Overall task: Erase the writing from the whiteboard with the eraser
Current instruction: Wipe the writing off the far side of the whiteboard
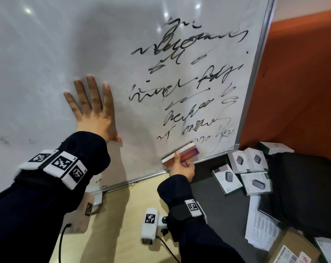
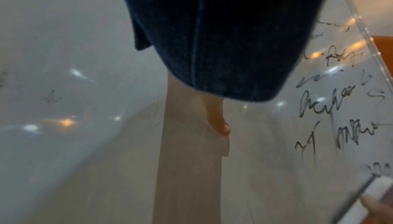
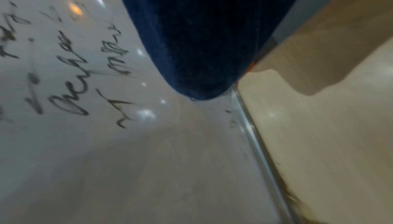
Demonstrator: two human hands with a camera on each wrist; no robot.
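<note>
We stood at the whiteboard [image 1: 65, 44], and everything else sat somewhere around it. It was a big white board with a thin metal frame, and it leaned a little in the head view.

Our left hand [image 1: 93, 111] lay flat on the board, about in its middle. The fingers [image 1: 91, 92] were straight and spread apart, and the palm pressed on the white face. It held nothing. In the left wrist view we saw only the thumb peeking out from under the dark sleeve [image 2: 212, 34].

Our right hand [image 1: 182, 168] was down near the bottom edge of the board. It gripped the eraser [image 1: 181, 154], with the thumb on the near side and the fingers wrapped round it. The eraser was white, red and purple, and it pressed on the board just under the last line of writing. In the right wrist view the sleeve hid the hand, so we could not see the grip there.

The black writing [image 1: 191, 80] filled the right part of the board, from near the top down to the eraser. The left part of the board had only faint gray smudges.

Below the board was a pale wooden table [image 1: 122, 224]. Past the board's bottom right corner lay some small white boxes [image 1: 253, 168], maybe with pictures of gray gadgets on them. Beside the board's right edge was an orange wall [image 1: 303, 73].
</note>
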